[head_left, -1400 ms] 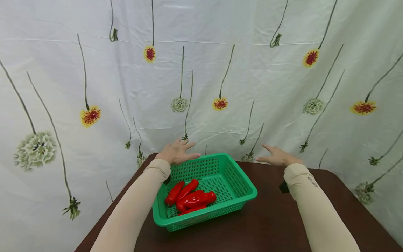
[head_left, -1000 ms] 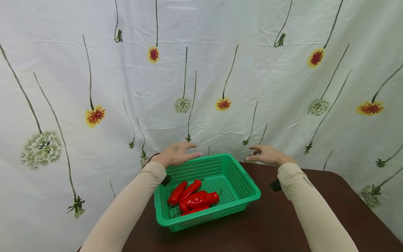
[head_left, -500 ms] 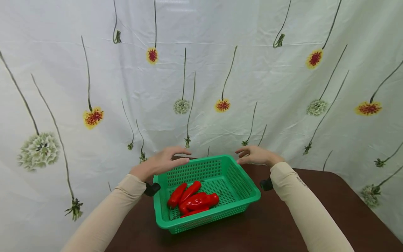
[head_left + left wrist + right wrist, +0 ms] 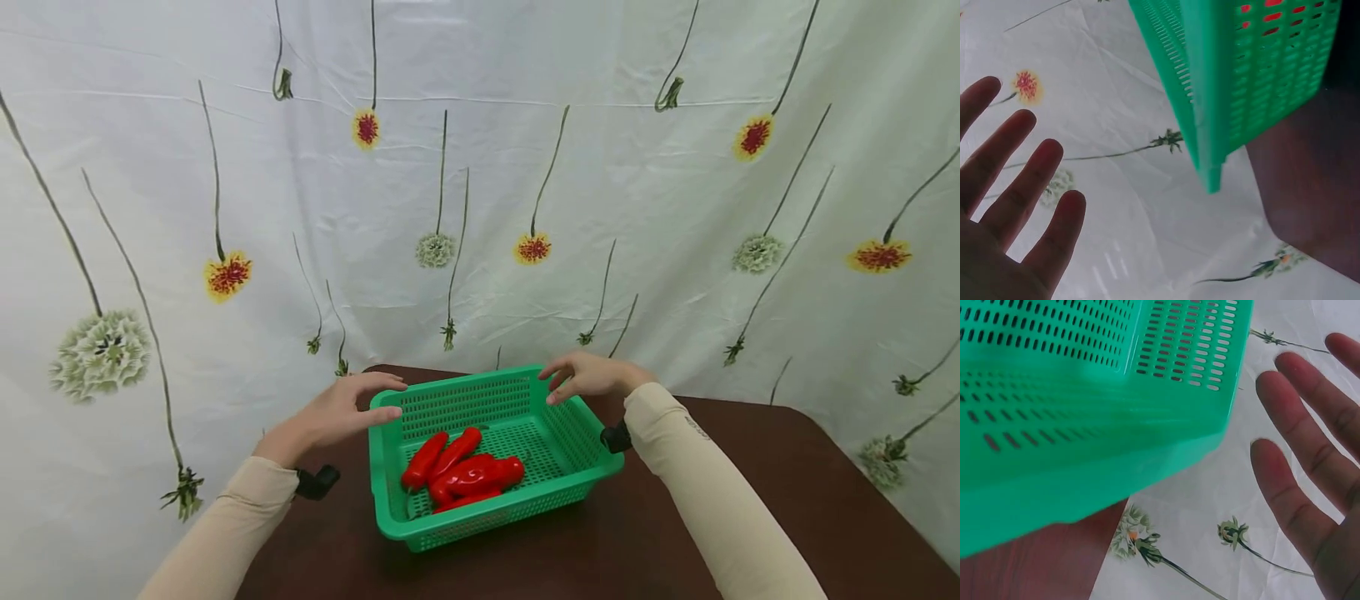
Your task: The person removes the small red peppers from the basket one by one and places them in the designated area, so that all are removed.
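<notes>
White flowered cloth (image 4: 495,183) hangs behind the dark brown surface (image 4: 750,492), which carries a green basket (image 4: 467,408). We find the left hand (image 4: 337,415) near the basket's left end and the right hand (image 4: 596,376) near its right, fingers (image 4: 1025,194) spread wide on both. Red peppers (image 4: 474,479) lie inside, toward the left.

Smooth, semi-gloss plastic forms the slotted green basket (image 4: 525,497) before you, while the red peppers (image 4: 476,477) show a slick, high-gloss skin. Your tabletop (image 4: 810,483) looks like dark wood, smooth with a low sheen. The printed backdrop (image 4: 480,50) appears to be cloth, creased and faintly shiny. Your sleeves (image 4: 705,483) are matt fabric; your black wrist pieces (image 4: 318,482) resemble plastic.
</notes>
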